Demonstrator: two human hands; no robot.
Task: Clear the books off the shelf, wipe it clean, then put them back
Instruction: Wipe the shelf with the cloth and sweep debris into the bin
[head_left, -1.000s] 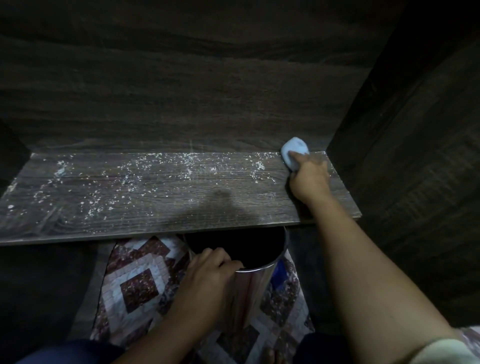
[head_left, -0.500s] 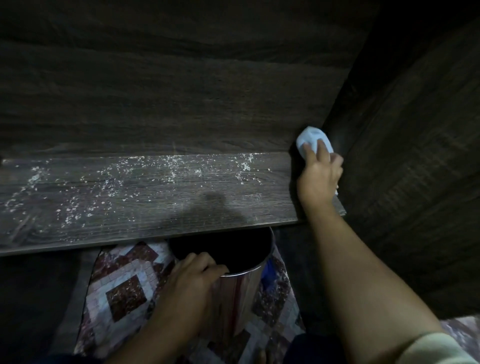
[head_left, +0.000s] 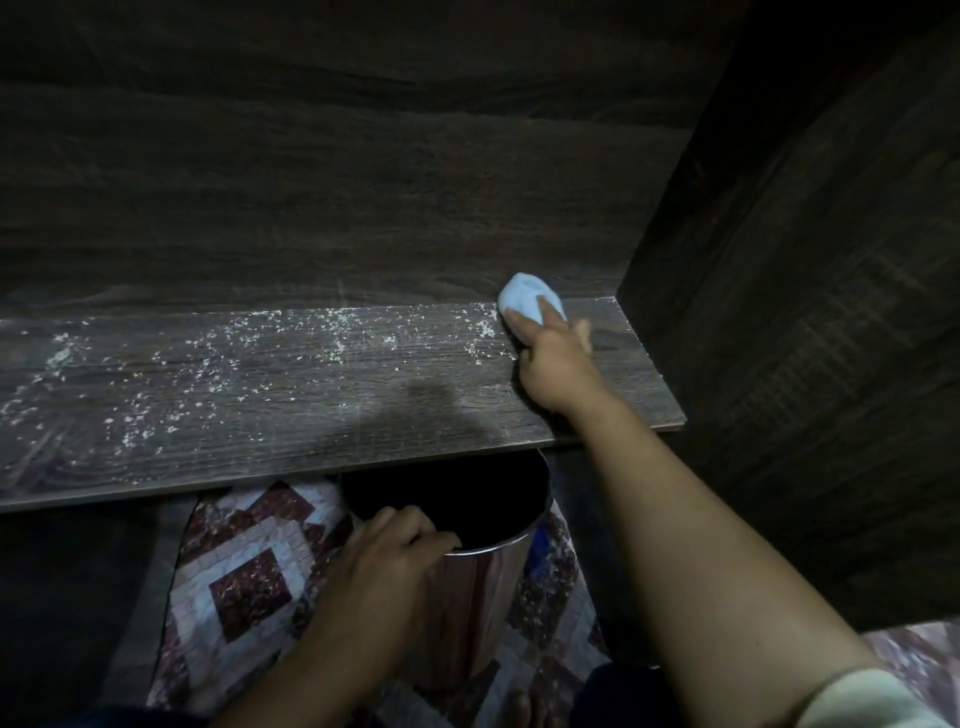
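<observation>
The wooden shelf (head_left: 260, 415) runs across the picture, and its left end is cut off by the frame, so only its right end shows, where it meets the dark side wall (head_left: 805, 312). A light blue cloth (head_left: 524, 299) lies bunched on the shelf at the back edge, near the back right corner but not touching the side wall. The right hand (head_left: 558, 364) rests on it: two fingers lie stretched over the top of the cloth and press it down, while the thumb is hidden under the hand. Small white crumbs (head_left: 208, 358) are scattered over the left and middle part of the shelf and along the back edge up to the cloth; the strip between the hand and the right end looks free of them, though the light is weak there. A dark shadow falls on the board near the middle of the front edge. Below the front edge stands a shiny metal bin (head_left: 483, 597), and the far part of its rim is hidden under the board. The left hand (head_left: 384, 566) grips the near rim, its fingers curled over the edge into the dark opening. The inside of the bin is black and cannot be made out. Under the bin lies a patterned quilt (head_left: 249, 582), partly covered by both arms.
</observation>
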